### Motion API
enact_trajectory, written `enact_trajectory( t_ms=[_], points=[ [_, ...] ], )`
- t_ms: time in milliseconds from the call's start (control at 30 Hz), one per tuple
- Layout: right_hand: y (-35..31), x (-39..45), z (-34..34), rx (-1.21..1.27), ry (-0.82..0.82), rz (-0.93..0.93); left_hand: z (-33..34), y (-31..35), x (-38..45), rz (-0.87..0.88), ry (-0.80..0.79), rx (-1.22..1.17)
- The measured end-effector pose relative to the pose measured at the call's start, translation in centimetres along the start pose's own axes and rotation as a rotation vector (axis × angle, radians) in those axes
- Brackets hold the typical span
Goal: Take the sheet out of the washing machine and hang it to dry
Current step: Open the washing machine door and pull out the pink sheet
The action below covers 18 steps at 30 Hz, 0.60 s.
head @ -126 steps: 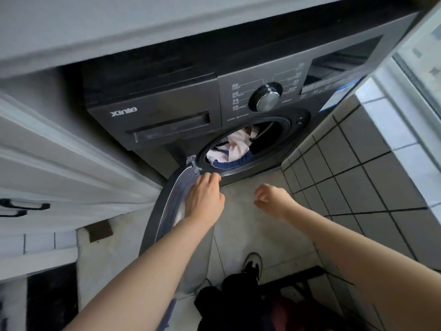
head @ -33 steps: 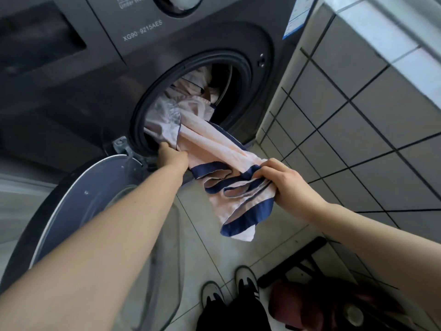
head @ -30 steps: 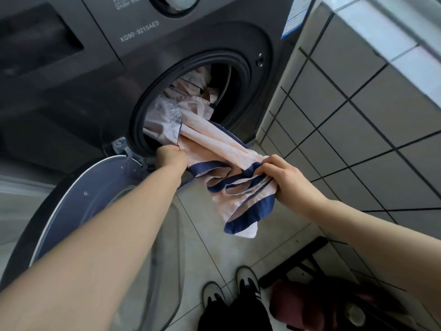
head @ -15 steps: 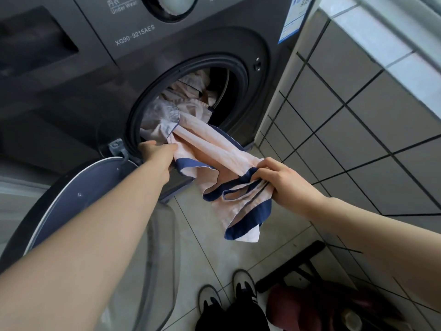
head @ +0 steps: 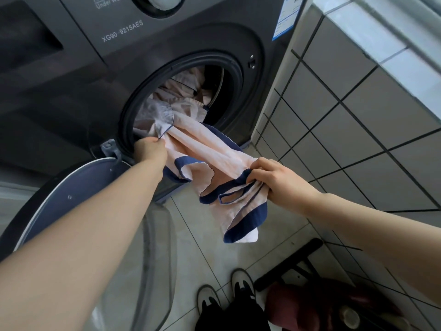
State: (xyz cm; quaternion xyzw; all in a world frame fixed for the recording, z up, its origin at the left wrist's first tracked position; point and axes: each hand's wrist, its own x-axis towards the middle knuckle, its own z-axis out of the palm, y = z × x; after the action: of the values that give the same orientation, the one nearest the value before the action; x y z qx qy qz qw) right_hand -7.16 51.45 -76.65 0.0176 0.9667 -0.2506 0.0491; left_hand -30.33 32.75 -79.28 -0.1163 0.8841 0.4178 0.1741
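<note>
Washing machine (head: 71,75), dark grey: panel reads "XG90-9215AES", above it "Under Wear". Blue label (head: 287,16) at 1 o'clock, print unreadable. Sheet (head: 210,151), pale pink with navy border, trails from the drum toward 5 o'clock. My left hand (head: 150,149) pinches it at the door rim; my right hand (head: 279,180) grips the bunched border.

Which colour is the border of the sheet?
Navy blue, on the pale pink sheet; head view.

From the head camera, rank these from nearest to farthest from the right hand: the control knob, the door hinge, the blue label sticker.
From the right hand:
1. Door hinge, at the opening's lower left.
2. Blue label sticker, on the machine's upper right corner.
3. Control knob, top centre of the panel.
</note>
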Motion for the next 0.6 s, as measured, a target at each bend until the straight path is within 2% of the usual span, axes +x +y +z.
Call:
enact_trajectory(
  t_ms=[100,167,400,467,600],
  points=[
    [0.0,0.2,-0.1,-0.030,-0.002,0.007,-0.5,0.2,-1.4,0.280,0.045,0.224],
    [0.0,0.3,-0.3,-0.047,0.002,0.002,-1.1,0.5,-2.5,0.414,0.041,0.269],
    [-0.8,1.0,-1.0,-0.185,0.043,-0.040,-3.1,0.0,-5.7,0.587,0.021,0.244],
    [-1.1,1.4,-1.3,-0.182,0.038,-0.042,-3.2,-0.4,-7.9,0.630,-0.054,0.271],
    [-2.7,2.8,-1.8,-0.168,-0.009,-0.092,-2.5,-1.3,-14.0,0.729,-0.324,0.217]
  ],
)
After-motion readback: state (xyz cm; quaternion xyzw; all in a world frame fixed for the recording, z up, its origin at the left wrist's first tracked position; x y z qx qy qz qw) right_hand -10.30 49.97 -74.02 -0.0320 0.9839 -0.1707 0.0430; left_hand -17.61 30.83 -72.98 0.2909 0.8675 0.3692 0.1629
